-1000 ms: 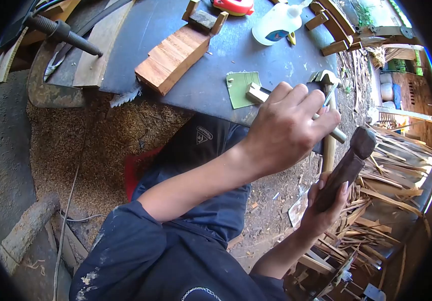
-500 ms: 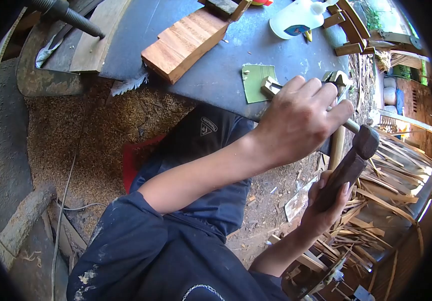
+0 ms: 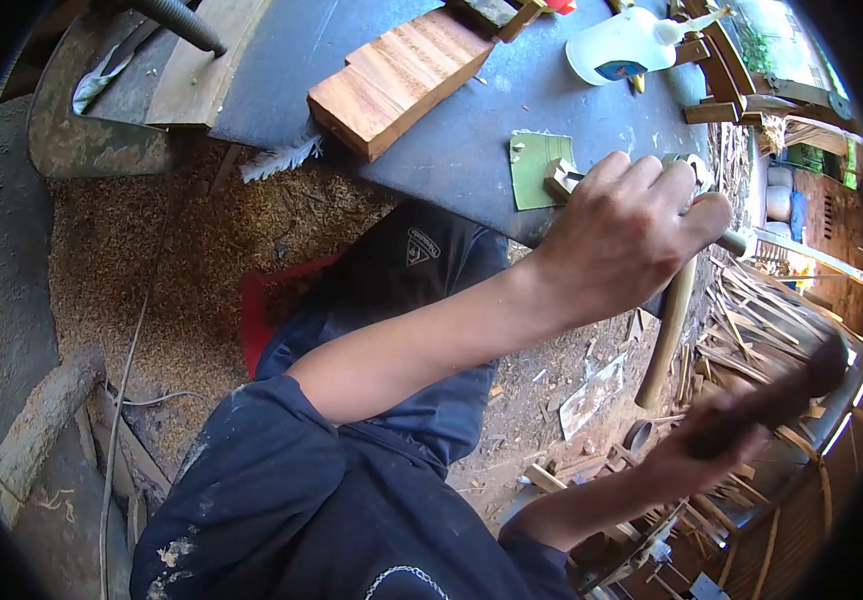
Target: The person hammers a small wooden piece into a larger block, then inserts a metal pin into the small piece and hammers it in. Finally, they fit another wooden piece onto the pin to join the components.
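My left hand (image 3: pixel 631 225) is closed around a chisel at the bench edge. The end of the chisel handle (image 3: pixel 739 242) sticks out to the right of my fist, and most of the tool is hidden by my fingers. Just left of the fist, a small pale wooden piece (image 3: pixel 558 178) rests on a green square of sandpaper (image 3: pixel 528 165). At the lower right, my right hand (image 3: pixel 706 445) grips a dark wooden mallet (image 3: pixel 801 390), blurred by motion and apart from the chisel. Beneath my left hand, a curved wooden tool handle (image 3: pixel 669 340) hangs past the bench edge.
On the blue-black bench (image 3: pixel 431 165) stand a reddish wood block (image 3: pixel 401 80) and a white glue bottle (image 3: pixel 616 45). A clamp (image 3: pixel 101 150) holds a board (image 3: pixel 201 75) at the left. Wood strips (image 3: pixel 751 330) are piled at the right, with sawdust (image 3: pixel 171 270) on the floor.
The mallet was against the end of the chisel handle; my right hand has swung it away to the lower right. My left hand keeps its grip, while the whole view has shifted slightly.
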